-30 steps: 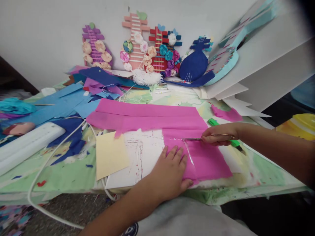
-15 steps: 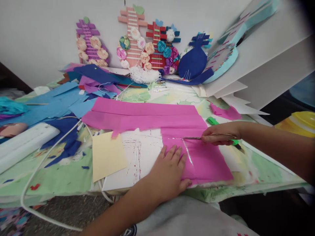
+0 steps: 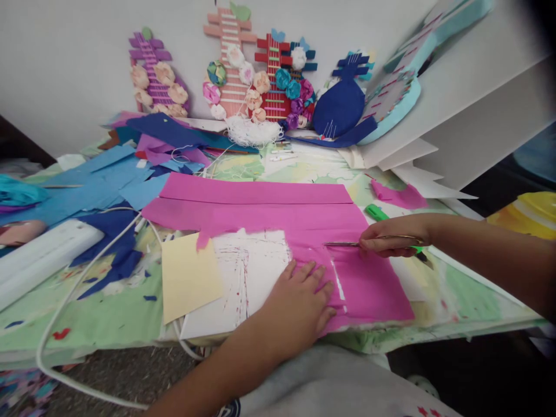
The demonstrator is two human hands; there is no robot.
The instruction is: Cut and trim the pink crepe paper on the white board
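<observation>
the left hand (image 3: 299, 301) lies flat, fingers spread, grasping nothing; its palm presses the pink sheet (image 3: 373, 286), located at the near table edge, partly over the white board (image 3: 264, 278). a white slit shows in the sheet beside the fingers. the right hand (image 3: 386, 237) is closed around a slim metal tool (image 3: 341, 244), tip just beyond the slit; tip contact cannot be determined. beyond: pink strip (image 3: 260, 194), then white string (image 3: 254, 132).

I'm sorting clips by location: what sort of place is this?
Probably a craft workspace, judging by the dark-blue lute-shaped model, the slit bright-pink paper-like sheet and the paint-splotched green table covering.
</observation>
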